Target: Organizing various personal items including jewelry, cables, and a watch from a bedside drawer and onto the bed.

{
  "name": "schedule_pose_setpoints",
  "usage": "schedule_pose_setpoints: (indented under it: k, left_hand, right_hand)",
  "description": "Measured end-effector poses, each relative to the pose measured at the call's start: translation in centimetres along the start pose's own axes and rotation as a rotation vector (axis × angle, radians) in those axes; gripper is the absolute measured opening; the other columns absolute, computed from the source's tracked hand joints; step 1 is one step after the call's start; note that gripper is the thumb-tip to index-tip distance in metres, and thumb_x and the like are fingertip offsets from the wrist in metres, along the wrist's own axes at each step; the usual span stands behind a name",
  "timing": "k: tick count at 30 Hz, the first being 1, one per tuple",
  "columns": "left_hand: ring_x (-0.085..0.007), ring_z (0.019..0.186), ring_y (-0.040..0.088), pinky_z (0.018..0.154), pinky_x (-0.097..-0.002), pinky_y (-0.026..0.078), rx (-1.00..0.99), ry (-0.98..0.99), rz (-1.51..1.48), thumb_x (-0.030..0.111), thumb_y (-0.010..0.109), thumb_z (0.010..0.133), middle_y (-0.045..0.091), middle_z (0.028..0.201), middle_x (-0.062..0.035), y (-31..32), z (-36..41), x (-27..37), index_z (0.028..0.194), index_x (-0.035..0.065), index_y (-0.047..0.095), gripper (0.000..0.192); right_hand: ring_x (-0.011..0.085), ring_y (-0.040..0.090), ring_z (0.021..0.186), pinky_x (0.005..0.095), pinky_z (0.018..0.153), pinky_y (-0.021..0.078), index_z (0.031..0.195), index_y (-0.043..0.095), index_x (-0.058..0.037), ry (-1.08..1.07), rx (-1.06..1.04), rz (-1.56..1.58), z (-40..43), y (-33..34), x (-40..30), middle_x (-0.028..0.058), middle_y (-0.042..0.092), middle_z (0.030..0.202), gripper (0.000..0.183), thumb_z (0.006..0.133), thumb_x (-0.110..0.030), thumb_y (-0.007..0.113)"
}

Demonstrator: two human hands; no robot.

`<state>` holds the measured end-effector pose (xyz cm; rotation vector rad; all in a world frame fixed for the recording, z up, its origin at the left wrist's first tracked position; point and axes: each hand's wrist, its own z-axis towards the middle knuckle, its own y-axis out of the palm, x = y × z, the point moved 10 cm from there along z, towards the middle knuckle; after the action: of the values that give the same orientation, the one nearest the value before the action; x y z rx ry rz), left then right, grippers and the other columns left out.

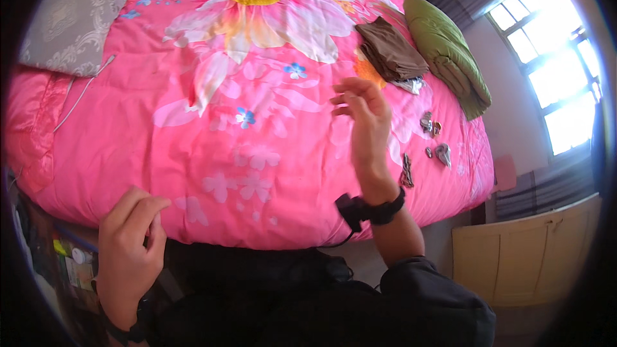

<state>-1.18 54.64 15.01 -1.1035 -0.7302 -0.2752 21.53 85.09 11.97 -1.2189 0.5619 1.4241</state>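
A pink floral bedcover [299, 154] spreads in front of me. My left hand [132, 236] is over its near left edge, fingers bent and loosely apart, with nothing seen in it. Above the right part of the cover is my right hand [364, 103], its fingers curled and slightly apart, holding nothing that I can see. Just beyond it lies a folded brown cloth [393, 50], with a silvery piece [412, 85] under its near end. Several small items lie right of my right wrist, among them a patterned strip [407, 171] and a small grey crumpled item [443, 154].
A rolled green quilt [448, 53] rests at the bed's right edge. A grey patterned pillow [72, 19] lies at the upper left, a white cable [87, 86] beside it. Cream wooden panels [523, 250] stand at the lower right, below a bright window [554, 62]. Assorted items sit beside the bed, lower left.
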Motion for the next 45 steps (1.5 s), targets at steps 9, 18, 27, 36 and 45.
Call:
schedule_pose_setpoints:
  k: [9, 18, 27, 36, 45]
  left_hand:
    - [-0.0222, 0.067, 0.054, 0.06, -0.0281, 0.043, -0.042, 0.117, -0.087, -0.018, 0.052, 0.071, 0.052, 0.081, -0.0126, 1.8, 4.1, -0.3, 0.092, -0.0035, 0.061, 0.026]
    - [-0.016, 0.067, 0.054, 0.06, -0.0267, 0.045, 0.031, 0.065, -0.173, -0.012, 0.06, 0.073, 0.056, 0.083, -0.0086, -1.1, 1.0, -5.7, 0.096, -0.0025, 0.063, 0.025]
    - [-0.0353, 0.08, 0.064, 0.071, -0.0405, 0.051, 0.28, -0.061, -0.145, 0.0, 0.06, 0.082, 0.064, 0.092, -0.0186, -7.2, -5.4, -5.4, 0.103, -0.0021, 0.062, 0.021]
    - [-0.013, 0.078, 0.063, 0.069, -0.0275, 0.05, 0.612, -0.527, -0.249, 0.016, 0.075, 0.083, 0.068, 0.091, -0.008, -13.3, -18.9, -10.4, 0.115, -0.0011, 0.058, 0.04]
    - [-0.0067, 0.074, 0.061, 0.063, -0.0203, 0.049, 1.116, -0.856, -0.357, -0.004, 0.059, 0.088, 0.066, 0.087, -0.0045, -17.9, -32.5, -14.7, 0.113, -0.0015, 0.061, 0.025]
  right_hand:
    - [0.036, 0.064, 0.104, 0.0417, 0.089, 0.0497, 0.119, 0.06, 0.0037, 0.612, -0.341, -1.367, -3.7, -16.3, 8.5, 0.0228, 0.066, 0.113, 0.071, 0.074, -0.049, 0.071]
    - [0.017, 0.056, 0.051, 0.0297, 0.043, 0.0445, 0.097, 0.054, 0.0006, 0.591, -0.245, -0.897, -2.7, -20.1, 15.5, 0.0085, 0.055, 0.068, 0.012, 0.09, -0.008, 0.048]
    - [0.0103, 0.054, 0.059, 0.0274, 0.06, 0.0507, 0.122, 0.053, 0.0016, -0.194, -0.804, -0.006, -3.9, 17.0, -14.0, 0.0023, 0.051, 0.073, 0.03, 0.092, -0.003, 0.05]
    - [0.0123, 0.064, 0.079, 0.024, 0.072, 0.0519, 0.097, 0.056, 0.0015, -0.161, -1.447, 0.522, -24.2, 40.0, -28.0, 0.0066, 0.065, 0.087, 0.013, 0.087, 0.008, 0.061]
    - [0.0107, 0.062, 0.071, 0.0277, 0.064, 0.0511, 0.112, 0.062, -0.0011, -0.282, -1.819, 0.661, -36.2, 49.7, -28.5, 0.0091, 0.067, 0.08, 0.03, 0.083, 0.003, 0.067]
